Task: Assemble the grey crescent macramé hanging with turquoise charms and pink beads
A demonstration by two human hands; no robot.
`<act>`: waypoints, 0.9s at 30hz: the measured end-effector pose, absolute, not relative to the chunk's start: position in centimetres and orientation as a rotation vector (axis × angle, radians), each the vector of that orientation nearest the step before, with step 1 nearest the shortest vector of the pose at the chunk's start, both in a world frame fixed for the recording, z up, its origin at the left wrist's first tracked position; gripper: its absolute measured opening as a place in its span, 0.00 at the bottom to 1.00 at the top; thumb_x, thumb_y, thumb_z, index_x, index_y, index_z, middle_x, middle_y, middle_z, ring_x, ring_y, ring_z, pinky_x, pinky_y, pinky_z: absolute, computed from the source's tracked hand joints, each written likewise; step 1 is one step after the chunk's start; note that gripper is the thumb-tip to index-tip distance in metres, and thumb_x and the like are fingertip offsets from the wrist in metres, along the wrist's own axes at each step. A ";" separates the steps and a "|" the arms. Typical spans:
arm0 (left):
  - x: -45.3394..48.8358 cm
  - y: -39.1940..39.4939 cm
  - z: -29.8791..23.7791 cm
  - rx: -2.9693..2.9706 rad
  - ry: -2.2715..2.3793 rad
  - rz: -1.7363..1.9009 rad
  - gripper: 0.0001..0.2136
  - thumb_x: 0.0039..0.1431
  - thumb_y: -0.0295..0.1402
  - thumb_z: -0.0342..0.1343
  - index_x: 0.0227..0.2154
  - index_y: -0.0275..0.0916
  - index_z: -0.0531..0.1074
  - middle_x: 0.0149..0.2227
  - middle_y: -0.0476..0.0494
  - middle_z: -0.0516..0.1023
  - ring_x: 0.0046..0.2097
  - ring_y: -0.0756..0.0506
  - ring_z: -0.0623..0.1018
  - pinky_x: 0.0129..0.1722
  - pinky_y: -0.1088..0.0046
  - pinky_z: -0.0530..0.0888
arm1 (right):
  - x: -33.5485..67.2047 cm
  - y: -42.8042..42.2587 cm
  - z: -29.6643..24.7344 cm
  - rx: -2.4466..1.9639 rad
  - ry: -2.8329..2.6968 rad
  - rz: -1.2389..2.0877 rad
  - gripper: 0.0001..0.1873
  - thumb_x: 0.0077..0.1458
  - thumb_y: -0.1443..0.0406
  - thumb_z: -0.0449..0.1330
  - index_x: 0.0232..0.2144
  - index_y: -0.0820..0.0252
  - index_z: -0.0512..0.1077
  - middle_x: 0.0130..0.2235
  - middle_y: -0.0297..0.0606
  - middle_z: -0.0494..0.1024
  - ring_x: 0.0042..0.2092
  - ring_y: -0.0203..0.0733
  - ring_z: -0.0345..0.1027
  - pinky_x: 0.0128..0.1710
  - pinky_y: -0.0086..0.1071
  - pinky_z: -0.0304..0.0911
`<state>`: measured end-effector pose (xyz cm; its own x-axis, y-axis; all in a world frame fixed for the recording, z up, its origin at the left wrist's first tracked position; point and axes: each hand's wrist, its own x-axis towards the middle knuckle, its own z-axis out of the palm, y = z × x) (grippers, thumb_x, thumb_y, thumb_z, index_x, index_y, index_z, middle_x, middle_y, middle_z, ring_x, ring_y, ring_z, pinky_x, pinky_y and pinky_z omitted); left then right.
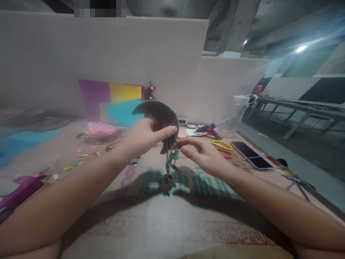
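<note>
A dark grey crescent-moon ornament [159,109] hangs above the table in the middle of the head view. My left hand [151,135] is closed around its curved body, the thumb lying across the front. Thin strands with small dangling pieces [168,172] drop from the crescent toward the tabletop. Just to the right, my right hand [201,153] has its index finger reaching to the strands, thumb apart from the finger. Whether its fingertips pinch a strand is too small to make out.
A glue gun [205,129], a phone [250,154], yellow scissors handles [221,145] and a clear lidded jug [235,111] lie or stand on the right. Coloured sheets [122,108] lean against the white partition [107,50]. A purple tool [21,190] rests at left among small scraps.
</note>
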<state>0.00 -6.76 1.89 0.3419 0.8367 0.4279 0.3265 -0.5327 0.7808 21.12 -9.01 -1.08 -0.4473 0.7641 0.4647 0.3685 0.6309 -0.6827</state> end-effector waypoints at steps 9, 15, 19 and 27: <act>-2.1 -4.3 2.5 2.166 1.210 1.192 0.19 0.54 0.49 0.61 0.36 0.37 0.79 0.37 0.42 0.83 0.39 0.42 0.81 0.39 0.68 0.76 | 21.8 -7.6 -1.9 -1.011 -2.004 0.638 0.15 0.62 0.55 0.57 0.44 0.56 0.75 0.47 0.41 0.80 0.51 0.44 0.72 0.56 0.44 0.63; -3.2 -3.0 2.7 2.176 1.264 1.185 0.19 0.55 0.49 0.59 0.36 0.35 0.78 0.37 0.39 0.83 0.38 0.41 0.81 0.36 0.68 0.76 | 22.0 -6.8 -2.0 -1.078 -2.008 0.576 0.16 0.62 0.55 0.57 0.45 0.57 0.74 0.47 0.43 0.80 0.51 0.46 0.72 0.54 0.45 0.65; -3.5 -3.1 3.0 2.145 1.212 1.196 0.19 0.57 0.48 0.58 0.36 0.34 0.77 0.37 0.39 0.83 0.38 0.41 0.81 0.35 0.68 0.76 | 22.0 -7.0 -1.9 -1.081 -2.029 0.555 0.16 0.62 0.55 0.56 0.45 0.57 0.74 0.48 0.43 0.79 0.52 0.47 0.72 0.54 0.46 0.65; -4.1 -2.5 3.2 2.024 1.044 1.208 0.19 0.55 0.47 0.62 0.38 0.34 0.76 0.39 0.39 0.82 0.40 0.42 0.80 0.38 0.68 0.77 | 22.1 -7.0 -1.8 -1.109 -2.054 0.548 0.16 0.61 0.55 0.55 0.45 0.55 0.73 0.48 0.42 0.79 0.52 0.47 0.72 0.53 0.44 0.65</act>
<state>-4.10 -2.52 3.15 0.2924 0.8372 0.4623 0.3366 -0.5425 0.7697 22.06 -6.98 -1.77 -0.3641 0.8426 0.3968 0.5332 0.5379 -0.6529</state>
